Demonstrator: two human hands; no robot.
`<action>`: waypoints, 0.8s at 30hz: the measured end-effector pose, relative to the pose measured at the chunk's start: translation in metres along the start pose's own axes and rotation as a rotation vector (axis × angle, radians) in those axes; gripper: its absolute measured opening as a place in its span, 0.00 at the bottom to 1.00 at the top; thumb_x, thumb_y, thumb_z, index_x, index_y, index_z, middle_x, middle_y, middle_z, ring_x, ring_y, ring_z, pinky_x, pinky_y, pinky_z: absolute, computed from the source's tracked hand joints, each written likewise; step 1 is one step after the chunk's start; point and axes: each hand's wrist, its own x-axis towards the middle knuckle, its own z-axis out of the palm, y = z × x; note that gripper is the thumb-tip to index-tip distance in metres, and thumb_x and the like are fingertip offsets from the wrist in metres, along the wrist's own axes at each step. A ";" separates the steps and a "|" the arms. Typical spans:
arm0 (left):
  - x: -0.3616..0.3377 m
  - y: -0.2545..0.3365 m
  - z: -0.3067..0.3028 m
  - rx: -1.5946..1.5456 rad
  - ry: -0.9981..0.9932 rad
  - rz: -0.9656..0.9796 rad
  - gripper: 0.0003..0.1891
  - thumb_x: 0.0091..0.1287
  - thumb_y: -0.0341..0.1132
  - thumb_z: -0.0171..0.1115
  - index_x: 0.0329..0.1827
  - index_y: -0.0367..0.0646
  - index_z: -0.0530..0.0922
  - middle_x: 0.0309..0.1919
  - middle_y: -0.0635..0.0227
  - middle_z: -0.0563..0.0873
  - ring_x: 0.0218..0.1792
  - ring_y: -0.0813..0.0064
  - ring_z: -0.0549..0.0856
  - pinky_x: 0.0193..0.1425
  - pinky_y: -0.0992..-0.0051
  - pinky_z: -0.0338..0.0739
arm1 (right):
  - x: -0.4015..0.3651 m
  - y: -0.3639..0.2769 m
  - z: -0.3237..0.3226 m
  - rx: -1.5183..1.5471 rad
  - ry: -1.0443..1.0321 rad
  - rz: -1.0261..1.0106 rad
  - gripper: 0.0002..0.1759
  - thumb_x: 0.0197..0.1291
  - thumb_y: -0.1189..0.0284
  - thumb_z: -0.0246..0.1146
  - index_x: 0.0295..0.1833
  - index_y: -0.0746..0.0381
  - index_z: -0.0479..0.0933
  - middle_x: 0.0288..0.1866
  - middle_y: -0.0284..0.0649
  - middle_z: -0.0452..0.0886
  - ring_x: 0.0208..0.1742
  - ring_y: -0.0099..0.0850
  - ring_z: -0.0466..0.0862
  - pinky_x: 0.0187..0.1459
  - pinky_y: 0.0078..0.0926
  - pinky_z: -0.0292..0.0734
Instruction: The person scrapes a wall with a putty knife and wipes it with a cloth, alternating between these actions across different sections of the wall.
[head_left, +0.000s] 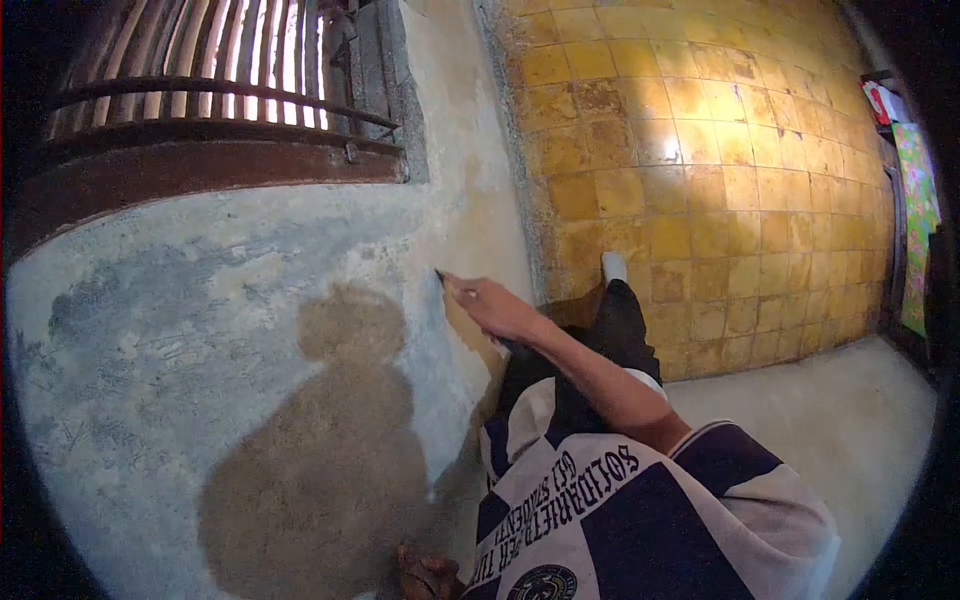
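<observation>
At one wall [200,350], two hands [495,308] [428,575], one tool [441,274]

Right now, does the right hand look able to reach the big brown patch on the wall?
Probably yes. The right hand holds a thin dark tool against the wall, and nothing stands between it and the brown patch below.

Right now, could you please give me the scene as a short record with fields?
surface: patchy grey plaster wall with brown bare patches
right hand: stretched to the wall, grip closed on a thin dark tool, tip against the plaster
left hand: low at the picture's edge, near the wall; grip unclear
above: rusty barred metal window
right of wall: worn yellow square tiles
clothing: navy and white printed shirt
</observation>
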 end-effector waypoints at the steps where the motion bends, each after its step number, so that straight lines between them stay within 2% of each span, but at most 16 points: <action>1: -0.001 0.000 0.000 0.000 0.000 -0.002 0.17 0.66 0.36 0.59 0.54 0.41 0.69 0.47 0.56 0.82 0.43 0.61 0.84 0.39 0.66 0.82 | 0.001 -0.002 0.001 -0.054 0.048 -0.066 0.26 0.74 0.64 0.44 0.75 0.53 0.60 0.17 0.36 0.70 0.12 0.24 0.70 0.19 0.28 0.72; 3: -0.002 -0.001 -0.002 0.001 0.000 -0.005 0.16 0.66 0.35 0.59 0.54 0.41 0.69 0.47 0.56 0.82 0.43 0.61 0.85 0.38 0.67 0.82 | 0.002 -0.005 0.000 -0.142 0.100 -0.146 0.25 0.73 0.64 0.45 0.74 0.55 0.61 0.20 0.40 0.72 0.15 0.28 0.72 0.22 0.31 0.74; 5: -0.008 -0.001 -0.003 -0.001 0.000 -0.006 0.16 0.66 0.35 0.59 0.53 0.42 0.69 0.46 0.57 0.83 0.43 0.62 0.85 0.38 0.67 0.82 | -0.006 -0.024 -0.010 -0.186 0.074 -0.138 0.25 0.71 0.65 0.45 0.70 0.60 0.63 0.29 0.51 0.77 0.23 0.39 0.79 0.31 0.37 0.77; 7: -0.010 -0.001 -0.004 0.000 -0.002 -0.007 0.16 0.66 0.35 0.59 0.53 0.42 0.69 0.46 0.57 0.83 0.42 0.62 0.85 0.38 0.67 0.82 | -0.013 -0.028 -0.012 -0.152 0.046 -0.102 0.25 0.71 0.64 0.46 0.70 0.59 0.63 0.28 0.51 0.77 0.24 0.40 0.80 0.31 0.37 0.77; 9: -0.008 -0.002 -0.003 0.006 0.000 -0.002 0.15 0.65 0.35 0.60 0.52 0.42 0.69 0.45 0.57 0.83 0.42 0.62 0.85 0.37 0.68 0.82 | -0.014 -0.018 0.001 -0.058 0.062 -0.094 0.25 0.74 0.62 0.46 0.74 0.52 0.62 0.15 0.37 0.69 0.13 0.25 0.71 0.19 0.30 0.72; 12: -0.007 -0.003 -0.003 0.009 0.003 0.005 0.15 0.65 0.35 0.60 0.51 0.42 0.70 0.45 0.57 0.83 0.41 0.62 0.86 0.37 0.68 0.82 | 0.010 -0.001 0.001 -0.123 0.141 -0.111 0.25 0.74 0.61 0.46 0.74 0.54 0.62 0.15 0.36 0.69 0.12 0.25 0.71 0.20 0.30 0.73; 15: -0.007 -0.003 0.000 0.008 0.004 0.015 0.14 0.65 0.35 0.60 0.51 0.42 0.70 0.44 0.58 0.84 0.40 0.63 0.86 0.36 0.69 0.82 | 0.011 -0.014 -0.012 -0.033 0.119 -0.030 0.25 0.74 0.61 0.46 0.73 0.55 0.62 0.15 0.38 0.71 0.11 0.26 0.71 0.20 0.30 0.74; 18: -0.006 -0.006 -0.002 0.011 0.014 0.032 0.14 0.65 0.34 0.60 0.50 0.42 0.70 0.44 0.58 0.84 0.40 0.63 0.86 0.35 0.69 0.82 | -0.005 -0.002 0.004 -0.061 0.101 -0.177 0.25 0.74 0.60 0.45 0.73 0.54 0.63 0.15 0.39 0.71 0.11 0.27 0.72 0.20 0.30 0.74; 22: -0.006 -0.007 0.000 0.006 0.016 0.039 0.13 0.65 0.34 0.60 0.49 0.42 0.71 0.43 0.58 0.85 0.39 0.63 0.87 0.35 0.70 0.82 | -0.001 -0.017 -0.009 -0.136 0.105 -0.142 0.25 0.74 0.61 0.45 0.74 0.54 0.62 0.15 0.42 0.71 0.11 0.29 0.73 0.21 0.31 0.75; 24: -0.007 -0.007 0.000 0.003 0.020 0.046 0.12 0.65 0.34 0.60 0.48 0.42 0.71 0.42 0.58 0.85 0.39 0.64 0.87 0.34 0.70 0.82 | -0.007 -0.021 -0.012 -0.063 0.061 -0.099 0.26 0.74 0.61 0.44 0.74 0.54 0.61 0.15 0.44 0.72 0.12 0.30 0.74 0.22 0.32 0.76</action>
